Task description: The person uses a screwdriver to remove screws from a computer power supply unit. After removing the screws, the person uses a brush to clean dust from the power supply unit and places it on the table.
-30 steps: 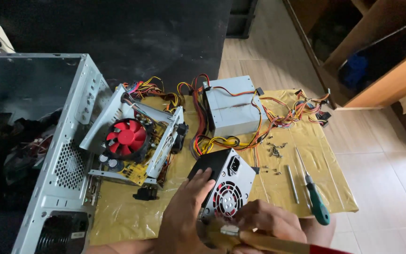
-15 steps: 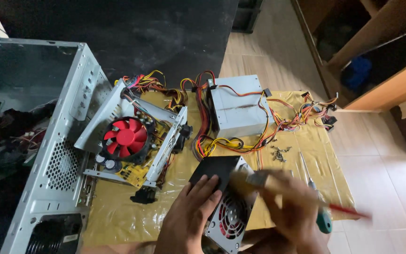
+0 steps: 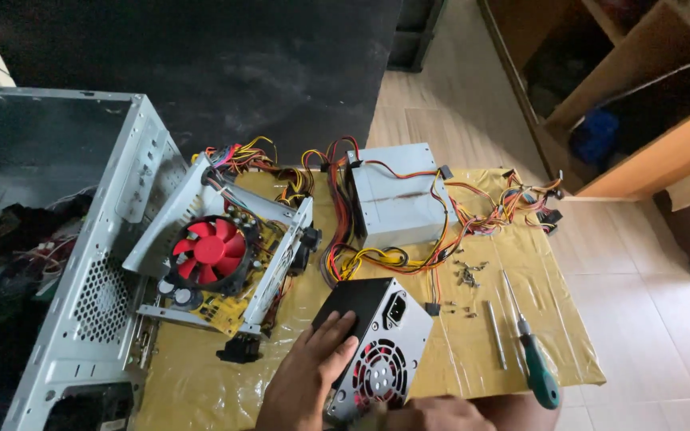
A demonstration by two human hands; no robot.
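Near the front edge of the yellow-covered surface point(image 3: 521, 263) sat a black power supply point(image 3: 377, 343), its fan grille and socket facing the camera, long axis running away leftward. The left hand point(image 3: 313, 375) lay open, fingers flat on its top. Whether the right hand point(image 3: 433, 415) gripped anything could not be told. An open computer case point(image 3: 81, 263) stood left.
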